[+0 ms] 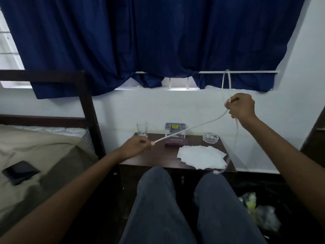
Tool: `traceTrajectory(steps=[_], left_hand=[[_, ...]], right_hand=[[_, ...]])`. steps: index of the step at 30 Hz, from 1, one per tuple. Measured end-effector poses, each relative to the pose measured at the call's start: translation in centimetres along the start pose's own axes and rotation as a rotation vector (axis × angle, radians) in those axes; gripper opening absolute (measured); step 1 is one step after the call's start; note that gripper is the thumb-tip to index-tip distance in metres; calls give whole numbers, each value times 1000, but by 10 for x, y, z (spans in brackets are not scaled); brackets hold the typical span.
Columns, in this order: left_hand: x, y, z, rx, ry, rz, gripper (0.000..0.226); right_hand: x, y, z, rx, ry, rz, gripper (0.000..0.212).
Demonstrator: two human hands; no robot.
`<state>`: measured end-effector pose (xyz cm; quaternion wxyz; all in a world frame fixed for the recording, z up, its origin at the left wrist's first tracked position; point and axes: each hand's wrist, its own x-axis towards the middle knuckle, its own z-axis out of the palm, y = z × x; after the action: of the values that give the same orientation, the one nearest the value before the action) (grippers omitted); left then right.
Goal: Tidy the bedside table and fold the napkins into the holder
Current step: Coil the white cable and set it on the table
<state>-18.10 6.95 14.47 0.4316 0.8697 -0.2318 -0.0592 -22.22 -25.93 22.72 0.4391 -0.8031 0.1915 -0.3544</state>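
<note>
The tidying looks barely under way, and the napkin part not begun. The person sits facing the dark wooden bedside table [158, 155] with a thin white cable [197, 125] stretched taut between both hands. The left hand [139, 145] pinches one end of it above the table's near-left corner, while the right hand [241, 106] is raised up by the wall, its fingers curled round gathered loops (winding it up, I'd guess). The loose pile of white paper napkins [200, 156] lies flat and unfolded on the table's right side. The grey plastic napkin holder [175, 129] stands at the back with no napkin showing in it. The clear drinking glass [142, 128] at the back left looks empty, as does the clear glass ashtray [210, 137] at the back right.
</note>
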Motion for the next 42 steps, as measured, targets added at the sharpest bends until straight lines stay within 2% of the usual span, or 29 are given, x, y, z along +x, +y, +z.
traceTrajectory(steps=[1, 4, 8, 11, 14, 17, 19, 21, 24, 26, 28, 30, 32, 37, 42], left_hand=[[-7, 3, -4, -85, 26, -22, 27], [-20, 15, -15, -582, 43, -118, 29], [-46, 38, -25, -1151, -184, -135, 23], [-69, 46, -25, -1231, -288, -59, 42], [-87, 49, -18, -1173, -239, -56, 38], [-102, 50, -9, -1218, -230, -92, 24], [-109, 53, -3, -1261, -254, -87, 23], [-110, 55, 1, -1292, -214, -79, 24], [-111, 57, 3, -1310, -104, -57, 25], [-111, 56, 0, -1315, -36, -48, 27], [-110, 55, -4, -1332, 13, -39, 25], [-109, 54, -9, -1365, 63, -23, 17], [-107, 50, -15, -1372, 131, 1, 10], [-103, 32, -19, -1182, 333, 60, 16], [-100, 26, -12, -909, 492, 35, 13]], right_hand=[[-11, 2, -4, -58, -72, 27, 3], [-44, 11, -10, -262, -415, 48, 11], [-102, 22, -1, -509, -875, 51, 28], [-146, 27, 7, -563, -1102, 51, 29], [-177, 28, 9, -600, -1233, -20, 27], [-193, 26, 8, -567, -1237, -224, 31], [-202, 24, 7, -315, -1279, -138, 27], [-211, 19, 8, -22, -1283, -17, 4], [-218, 18, 11, 232, -1045, 54, 14], [-222, 22, 15, 174, -842, -51, 15], [-223, 31, 18, -108, -729, -270, 19], [-225, 36, 20, -368, -744, -464, 20], [-229, 34, 20, -466, -807, -553, 21], [-236, 8, 11, -483, -875, -629, 21], [-249, -28, -3, -329, -1006, -677, 18]])
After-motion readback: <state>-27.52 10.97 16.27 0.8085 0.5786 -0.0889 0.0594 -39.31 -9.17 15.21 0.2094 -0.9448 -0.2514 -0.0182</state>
